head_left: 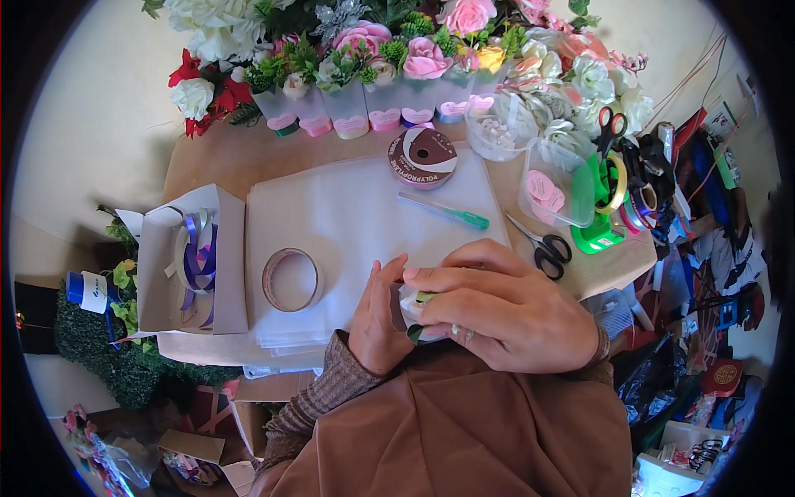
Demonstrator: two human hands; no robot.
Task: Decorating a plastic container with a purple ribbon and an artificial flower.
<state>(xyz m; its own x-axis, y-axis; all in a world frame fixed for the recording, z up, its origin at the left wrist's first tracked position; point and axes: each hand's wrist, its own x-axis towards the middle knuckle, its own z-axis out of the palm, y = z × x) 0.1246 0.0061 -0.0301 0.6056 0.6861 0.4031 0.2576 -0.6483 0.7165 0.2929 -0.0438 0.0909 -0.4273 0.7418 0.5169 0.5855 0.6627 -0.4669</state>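
Just above my lap, my right hand curls over a small white and green piece, which looks like an artificial flower with leaves. Most of that piece is hidden behind the fingers. On its left side my left hand stands with fingers stretched upward, its palm turned toward the piece and close against it. Beyond my hands lie a green-handled craft knife and black-handled scissors. A roll of clear tape rests left of my left hand, on white sheets.
Along the table's far edge stand small vases of artificial flowers. A brown ribbon spool sits on the sheets. To the left is a box with purple ribbon; to the right, plastic tubs and a green tape dispenser.
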